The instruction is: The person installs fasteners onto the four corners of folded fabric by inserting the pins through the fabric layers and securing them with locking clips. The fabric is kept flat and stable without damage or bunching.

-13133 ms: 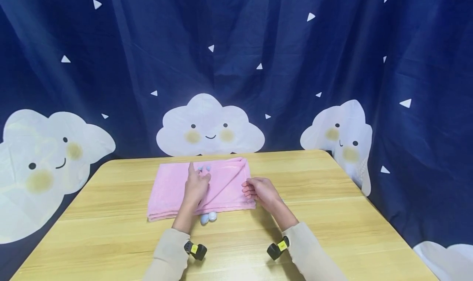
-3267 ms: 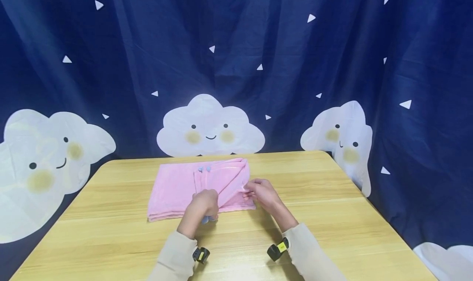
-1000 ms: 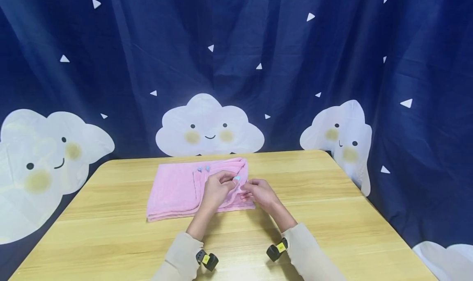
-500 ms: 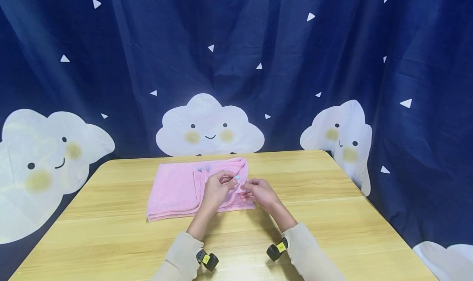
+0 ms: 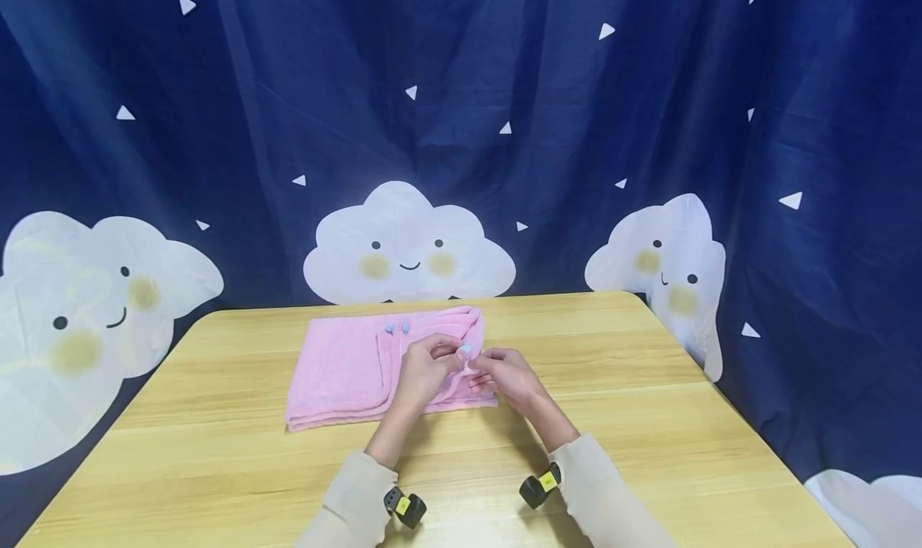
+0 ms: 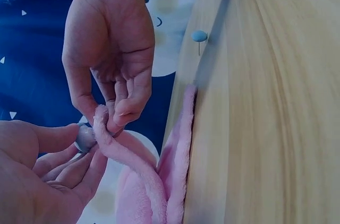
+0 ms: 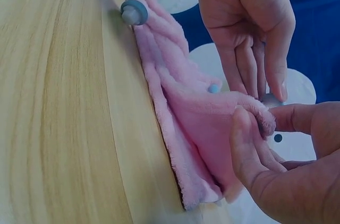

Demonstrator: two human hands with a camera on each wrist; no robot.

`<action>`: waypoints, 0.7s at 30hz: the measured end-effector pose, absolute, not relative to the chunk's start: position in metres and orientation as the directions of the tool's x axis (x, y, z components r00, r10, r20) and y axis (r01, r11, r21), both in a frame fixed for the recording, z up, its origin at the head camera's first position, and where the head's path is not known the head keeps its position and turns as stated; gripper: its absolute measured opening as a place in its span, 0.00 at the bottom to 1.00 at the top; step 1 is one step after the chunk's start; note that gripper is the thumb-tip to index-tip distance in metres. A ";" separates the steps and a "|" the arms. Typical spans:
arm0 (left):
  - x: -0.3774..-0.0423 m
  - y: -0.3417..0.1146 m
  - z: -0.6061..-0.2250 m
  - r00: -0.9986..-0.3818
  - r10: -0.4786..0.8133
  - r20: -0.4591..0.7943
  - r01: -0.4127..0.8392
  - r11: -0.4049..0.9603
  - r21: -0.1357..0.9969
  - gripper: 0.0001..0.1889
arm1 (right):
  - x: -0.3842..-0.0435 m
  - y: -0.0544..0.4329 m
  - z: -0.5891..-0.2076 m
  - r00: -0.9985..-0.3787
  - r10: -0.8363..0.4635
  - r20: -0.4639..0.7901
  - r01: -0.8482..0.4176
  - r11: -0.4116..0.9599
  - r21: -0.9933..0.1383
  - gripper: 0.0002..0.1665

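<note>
A folded pink fluffy towel [image 5: 338,372] lies on the table, its right part folded back. My left hand [image 5: 421,368] pinches a small blue-grey round fastener [image 6: 85,138] between thumb and fingers, against the towel's raised edge. Just to the right, my right hand [image 5: 510,378] pinches that edge [image 7: 260,115] between thumb and fingers. Whether the fastener has gone through the cloth is hidden. Two small blue round heads, a left one [image 5: 390,329] and a right one [image 5: 405,328], sit on the towel's far part.
A blue-headed pin with a thin stem [image 6: 199,36] shows by the towel in the left wrist view. In the right wrist view, a blue round piece with a pale knob [image 7: 133,13] is beside the towel's edge. A curtain [image 5: 461,132] hangs behind the table [image 5: 612,420].
My left hand has gone from above the towel to its front edge, then to the right part with a blue fastener. My right hand stays at the edge. Over the last second both barely move.
</note>
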State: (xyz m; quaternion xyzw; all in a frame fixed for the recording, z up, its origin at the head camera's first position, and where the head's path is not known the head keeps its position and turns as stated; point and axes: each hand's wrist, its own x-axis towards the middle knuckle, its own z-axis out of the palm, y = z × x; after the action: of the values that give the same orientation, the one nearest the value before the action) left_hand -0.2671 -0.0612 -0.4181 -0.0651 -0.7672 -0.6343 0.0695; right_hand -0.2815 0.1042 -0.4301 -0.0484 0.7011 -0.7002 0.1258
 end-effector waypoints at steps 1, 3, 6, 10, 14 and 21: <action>-0.267 -0.061 -0.418 -0.981 0.021 0.192 0.193 0.187 0.963 0.12 | -0.282 0.104 -0.430 -0.963 -0.246 -0.109 0.109 0.014 -0.994 0.09; -0.267 -0.061 -0.418 -0.980 0.026 0.199 0.200 0.196 0.960 0.12 | -0.281 0.104 -0.429 -0.963 -0.247 -0.110 0.111 0.013 -0.994 0.10; -0.267 -0.061 -0.418 -0.980 0.022 0.197 0.198 0.197 0.960 0.12 | -0.281 0.104 -0.428 -0.963 -0.245 -0.114 0.114 0.013 -0.993 0.14; -0.267 -0.061 -0.418 -0.978 0.019 0.208 0.207 0.218 0.954 0.10 | -0.280 0.104 -0.427 -0.963 -0.241 -0.121 0.118 0.026 -0.993 0.22; -0.266 -0.061 -0.418 -0.973 0.014 0.229 0.225 0.252 0.941 0.10 | -0.281 0.103 -0.429 -0.964 -0.231 -0.128 0.121 0.045 -0.992 0.31; -0.265 -0.059 -0.416 -0.967 0.016 0.253 0.248 0.270 0.930 0.11 | -0.281 0.102 -0.431 -0.975 -0.185 -0.121 0.107 0.081 -0.991 0.35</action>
State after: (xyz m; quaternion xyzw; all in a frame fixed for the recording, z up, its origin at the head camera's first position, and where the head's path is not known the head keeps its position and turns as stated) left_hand -0.2654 -0.0588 -0.4163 -0.0835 -0.7909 -0.5984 0.0968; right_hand -0.2807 0.1019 -0.4309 -0.0266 0.7273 -0.6773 0.1077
